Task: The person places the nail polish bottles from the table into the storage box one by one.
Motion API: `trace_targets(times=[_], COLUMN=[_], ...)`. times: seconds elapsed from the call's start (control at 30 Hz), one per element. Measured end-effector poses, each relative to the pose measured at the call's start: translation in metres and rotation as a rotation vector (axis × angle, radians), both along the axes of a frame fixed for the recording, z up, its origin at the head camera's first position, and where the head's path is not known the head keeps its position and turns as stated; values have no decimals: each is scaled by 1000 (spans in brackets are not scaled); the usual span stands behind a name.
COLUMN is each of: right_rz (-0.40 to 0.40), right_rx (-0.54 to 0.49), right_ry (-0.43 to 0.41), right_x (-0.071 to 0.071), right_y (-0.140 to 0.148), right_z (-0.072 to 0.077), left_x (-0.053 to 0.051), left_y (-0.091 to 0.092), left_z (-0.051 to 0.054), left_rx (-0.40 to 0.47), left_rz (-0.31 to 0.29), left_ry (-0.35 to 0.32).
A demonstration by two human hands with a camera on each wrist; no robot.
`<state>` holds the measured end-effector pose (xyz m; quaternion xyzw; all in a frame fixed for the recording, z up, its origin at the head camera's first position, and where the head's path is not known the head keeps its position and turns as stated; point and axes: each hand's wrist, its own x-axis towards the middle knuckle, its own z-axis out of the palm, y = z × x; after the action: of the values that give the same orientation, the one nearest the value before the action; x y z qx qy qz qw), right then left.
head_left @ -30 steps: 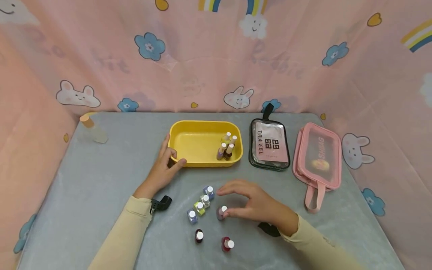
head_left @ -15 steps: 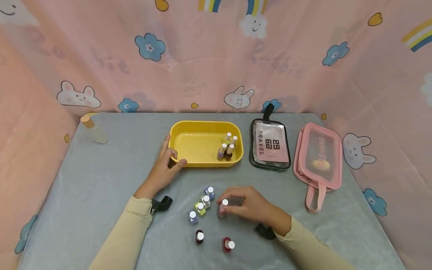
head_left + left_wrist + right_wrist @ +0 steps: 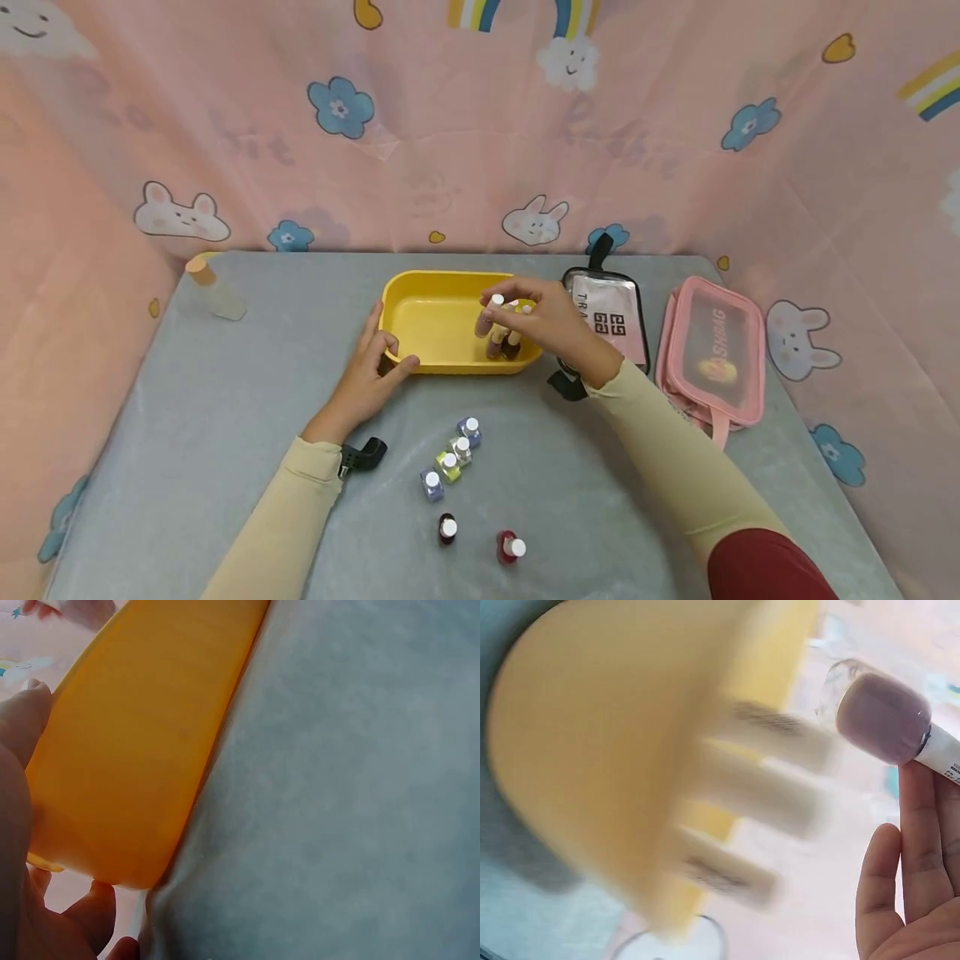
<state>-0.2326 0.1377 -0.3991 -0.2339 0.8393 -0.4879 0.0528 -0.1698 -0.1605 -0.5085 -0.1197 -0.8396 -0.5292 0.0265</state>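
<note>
The yellow tray (image 3: 435, 367) lies at the table's back middle. At its left end the left hand (image 3: 360, 383) grips the rim, thumb on the near side and fingers at the end wall; the left wrist view shows this hand (image 3: 67, 915) around the tray's corner (image 3: 135, 765). Over the tray's right part, the right hand (image 3: 555, 325) pinches a mauve polish bottle (image 3: 483, 323) by its white cap. That bottle (image 3: 885, 718) shows upright-side details in the right wrist view, above the hand (image 3: 922, 877). Several capped bottles (image 3: 511, 346) stand in the tray's right end, partly hidden by the fingers.
In front of the tray stand blue, clear and yellow bottles (image 3: 449, 467), a dark one (image 3: 447, 530) and a red one (image 3: 507, 547). Right of the tray lie a black-edged pouch (image 3: 611, 312) and a pink pouch (image 3: 720, 358). A frosted bottle (image 3: 220, 296) is at the back left.
The right hand has taken hold of the mauve bottle from the table and carried it up and back over the tray's right part. The left hand has stayed at the tray's left end.
</note>
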Motion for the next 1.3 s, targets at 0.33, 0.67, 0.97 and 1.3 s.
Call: trace_targets(times=[0.33,0.67,0.97,1.3], right_rz=[71,167,193,231], right_rx=[155,396,416,192], right_ry=[12,212,247,551], right_x=[-16,-19,-19,18], right_y=[-7,-8,-6,3], right_z=[-28,-33,-33,-17], left_x=[0,0,0,0], left_y=[1,1,1,0], left_z=[-1,1,0,1], left_rx=[10,7,14,14], left_rz=[10,6,3,1], left_ry=[-21,-17,-25,-22])
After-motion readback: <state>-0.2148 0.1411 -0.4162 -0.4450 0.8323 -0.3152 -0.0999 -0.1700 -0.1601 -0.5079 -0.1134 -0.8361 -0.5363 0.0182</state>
